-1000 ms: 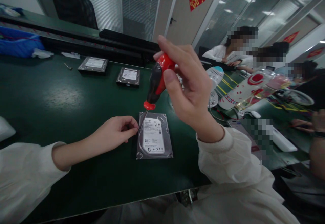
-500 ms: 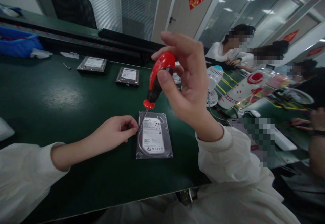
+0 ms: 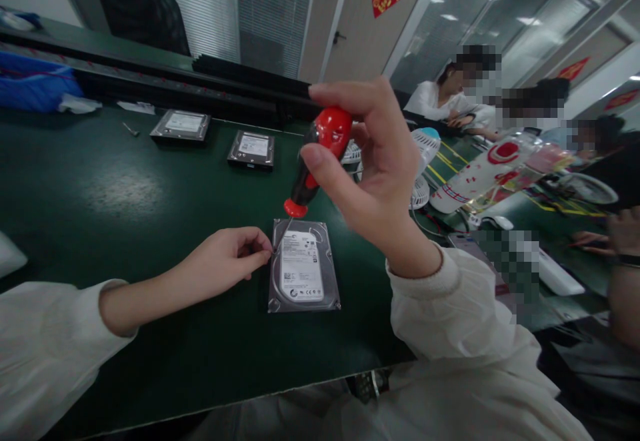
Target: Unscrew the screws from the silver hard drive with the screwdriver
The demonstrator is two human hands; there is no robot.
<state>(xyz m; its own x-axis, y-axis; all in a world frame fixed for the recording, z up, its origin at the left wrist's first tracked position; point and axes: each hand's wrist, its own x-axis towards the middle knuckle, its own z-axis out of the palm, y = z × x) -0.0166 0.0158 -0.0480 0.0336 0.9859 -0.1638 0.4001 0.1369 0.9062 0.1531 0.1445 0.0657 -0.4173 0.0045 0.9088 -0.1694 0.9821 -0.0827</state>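
A silver hard drive (image 3: 301, 264) with a white label lies flat on the green table (image 3: 165, 354) in front of me. My right hand (image 3: 373, 168) has its thumb and fingers around the red and black handle of a screwdriver (image 3: 306, 181). The screwdriver leans, its thin shaft running down to the drive's left edge. At that edge, by the shaft's lower end, my left hand (image 3: 245, 254) pinches with thumb and forefinger. Its fingertips hide the screwdriver's tip and whatever lies between them.
Two more hard drives, one at the back left (image 3: 181, 126) and one nearer the middle (image 3: 251, 150), lie on the table. A small screw-like piece (image 3: 131, 130) is beside the first. To the right are a white fan (image 3: 423, 151), a patterned bottle (image 3: 470, 173) and other people.
My right hand has shifted slightly right and turned around the screwdriver handle, which shows more black at its front. My left hand and the hard drive have stayed in place.
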